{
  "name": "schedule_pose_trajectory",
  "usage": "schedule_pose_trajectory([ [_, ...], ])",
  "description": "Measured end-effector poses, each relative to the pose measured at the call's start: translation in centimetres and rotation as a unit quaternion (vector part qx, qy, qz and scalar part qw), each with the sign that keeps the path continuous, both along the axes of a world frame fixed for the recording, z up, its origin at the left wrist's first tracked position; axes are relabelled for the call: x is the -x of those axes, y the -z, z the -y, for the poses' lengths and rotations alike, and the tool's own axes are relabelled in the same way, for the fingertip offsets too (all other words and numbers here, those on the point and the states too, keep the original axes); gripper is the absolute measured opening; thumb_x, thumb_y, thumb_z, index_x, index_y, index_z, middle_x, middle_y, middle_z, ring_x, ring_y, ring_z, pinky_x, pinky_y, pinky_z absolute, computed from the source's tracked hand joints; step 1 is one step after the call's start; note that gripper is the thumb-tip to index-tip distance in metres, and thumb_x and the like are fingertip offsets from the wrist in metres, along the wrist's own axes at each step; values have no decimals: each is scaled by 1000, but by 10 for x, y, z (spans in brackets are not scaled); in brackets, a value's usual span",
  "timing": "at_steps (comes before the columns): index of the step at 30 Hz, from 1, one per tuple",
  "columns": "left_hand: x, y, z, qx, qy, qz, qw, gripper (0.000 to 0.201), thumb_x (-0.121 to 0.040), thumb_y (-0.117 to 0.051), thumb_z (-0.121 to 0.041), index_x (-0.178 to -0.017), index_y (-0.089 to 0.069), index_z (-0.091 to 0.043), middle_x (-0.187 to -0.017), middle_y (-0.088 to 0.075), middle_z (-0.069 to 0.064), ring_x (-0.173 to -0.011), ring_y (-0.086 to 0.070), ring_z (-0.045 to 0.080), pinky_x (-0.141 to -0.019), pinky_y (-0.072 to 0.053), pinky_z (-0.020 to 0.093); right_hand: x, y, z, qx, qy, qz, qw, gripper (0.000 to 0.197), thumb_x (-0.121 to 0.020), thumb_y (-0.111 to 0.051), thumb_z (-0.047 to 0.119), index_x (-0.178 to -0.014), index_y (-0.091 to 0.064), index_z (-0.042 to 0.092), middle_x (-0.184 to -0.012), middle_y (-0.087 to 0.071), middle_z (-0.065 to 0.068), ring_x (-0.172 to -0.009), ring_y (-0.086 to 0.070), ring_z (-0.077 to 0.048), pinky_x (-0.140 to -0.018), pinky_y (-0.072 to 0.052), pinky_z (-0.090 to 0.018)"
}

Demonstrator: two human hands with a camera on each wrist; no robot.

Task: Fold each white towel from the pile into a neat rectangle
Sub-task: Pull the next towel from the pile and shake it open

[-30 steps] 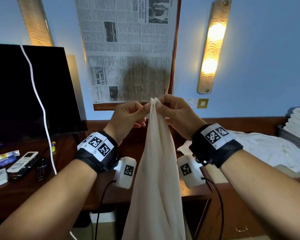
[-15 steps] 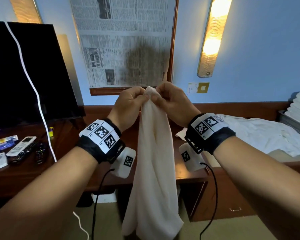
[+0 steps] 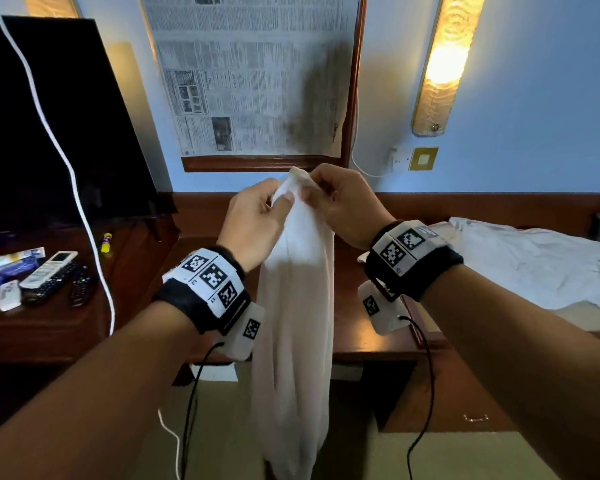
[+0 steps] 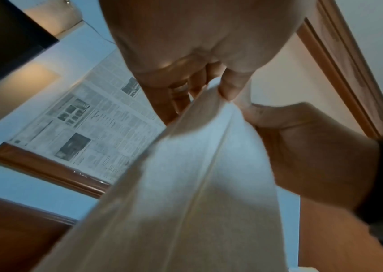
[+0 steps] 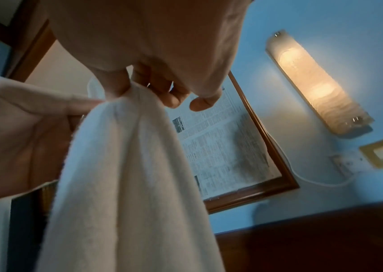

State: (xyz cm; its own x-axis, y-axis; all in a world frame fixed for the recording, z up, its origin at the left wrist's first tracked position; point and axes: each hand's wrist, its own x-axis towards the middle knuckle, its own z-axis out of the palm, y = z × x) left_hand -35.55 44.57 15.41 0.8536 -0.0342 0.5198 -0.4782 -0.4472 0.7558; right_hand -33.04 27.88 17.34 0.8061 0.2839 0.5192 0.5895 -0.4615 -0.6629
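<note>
Desk (image 3: pixel 371 344) remotes (image 3: pixel 49 277) (head view only)

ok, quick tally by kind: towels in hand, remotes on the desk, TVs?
white towel: 1
remote controls: 3 (1 white, 2 black)
television: 1
Total: 5

right hand (image 5: pixel 153 55) pinches the hanging white towel (image 5: pixel 127 184) at its top.

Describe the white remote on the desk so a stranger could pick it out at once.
Start at the black TV and drop to the dark desk below it. Three remotes lie side by side there; the white remote is the leftmost and the only pale one.
</note>
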Motion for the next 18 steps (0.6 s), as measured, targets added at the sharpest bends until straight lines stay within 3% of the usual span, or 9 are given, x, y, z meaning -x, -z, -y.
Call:
schedule_pose_trajectory([
  [3, -5, -4, 4, 15, 2, -19, 1000, 35, -100, -54, -17, -66, -46, -15, -63, -42, -1, -56, -39, 15, -52, -31, 28, -5, 13, 6, -40, -40, -44, 997, 26, -94, -65, 21, -76, -55, 5, -67, -48, 2, -60, -42, -7, -59, -39, -30],
  [5, -6, -4, 3, 13, 1, -24, 1000, 32, -101, -51, -15, -74, -50, 2, -71, -44, 7, -63, -41, 16, -56, -31, 28, -4, 31, 11, -44, -80, -100, 991, 34, -93, -66, 22, -69, -50, 5, -65, -44, 5, -59, -40, -5, -57, -35, -23],
  [6, -7, -3, 2, 16, 0, -29, 999, 34, -102, -50, -16, -81, -49, 10, -74, -44, 10, -65, -41, 17, -57, -31, 29, -4, 44, 15, -48, -107, -136, 984, 36, -93, -67, 23, -72, -52, -2, -69, -48, 0, -63, -44, -7, -58, -37, -25],
  [8, -8, -3, -3, 9, -6, -24, 1000, 34, -104, -49, -13, -83, -47, 13, -76, -43, 10, -65, -40, 18, -56, -32, 27, -2, 76, 27, -52, -150, -216, 963, 30, -93, -68, 18, -90, -63, -12, -82, -64, -10, -73, -59, -13, -65, -51, -31],
  [10, -9, -4, -9, -10, -21, -15, 1000, 33, -104, -48, -10, -75, -47, 4, -73, -40, 9, -63, -40, 13, -57, -32, 21, 0, 108, 39, -23, -165, -278, 946, 23, -93, -67, 13, -106, -69, -6, -100, -73, -14, -86, -69, -18, -81, -58, -34],
  [12, -10, -6, -15, -24, -44, 0, 999, 37, -104, -49, -11, -68, -42, -15, -68, -39, -1, -59, -38, 4, -57, -32, 18, -2, 140, 52, 24, -136, -294, 946, 22, -91, -71, 19, -107, -73, 4, -102, -75, -12, -92, -72, -23, -89, -58, -42],
  [15, -14, -9, -33, -12, -85, 5, 996, 40, -101, -51, -16, -65, -36, -23, -65, -35, -5, -58, -34, 3, -57, -29, 22, -12, 174, 73, 86, -64, -301, 948, 27, -83, -74, 43, -92, -75, 18, -90, -75, -7, -86, -71, -27, -89, -55, -53],
  [18, -9, -21, -51, 51, -129, 14, 990, 33, -98, -52, -22, -66, -44, -26, -67, -42, -4, -62, -40, 8, -59, -32, 25, -19, 200, 98, 183, 11, -308, 934, 27, -83, -70, 51, -77, -69, 25, -75, -68, 2, -77, -63, -17, -91, -45, -48],
])
